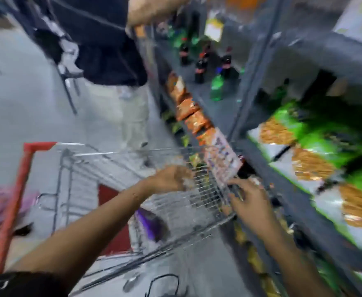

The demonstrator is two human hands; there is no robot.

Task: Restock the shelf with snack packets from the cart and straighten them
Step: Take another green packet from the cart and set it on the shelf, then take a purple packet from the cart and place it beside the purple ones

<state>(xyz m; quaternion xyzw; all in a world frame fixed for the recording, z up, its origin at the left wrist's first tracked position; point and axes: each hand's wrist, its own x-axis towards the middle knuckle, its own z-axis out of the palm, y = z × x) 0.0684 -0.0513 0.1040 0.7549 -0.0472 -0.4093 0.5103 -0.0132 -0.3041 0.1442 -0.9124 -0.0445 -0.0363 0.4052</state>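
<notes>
While both hands reach over the wire cart, a pale snack packet stands tilted at the cart's far corner, against the shelf edge.

Left hand: curled above cart rim; grasp indeterminate, blurred. Right hand: fingers spread, fingertips touching packet's lower edge. Green packets lie on shelf. Second person stands beyond cart.

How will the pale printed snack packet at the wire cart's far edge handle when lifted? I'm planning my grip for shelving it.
The pale printed snack packet looks flat and thin, so it is probably light and floppy, and may bend if lifted by one corner. Its surface seems glossy, so it could slip. The right hand is at its lower edge; blur hides whether it grips, and supporting it with both hands seems safer.
</notes>
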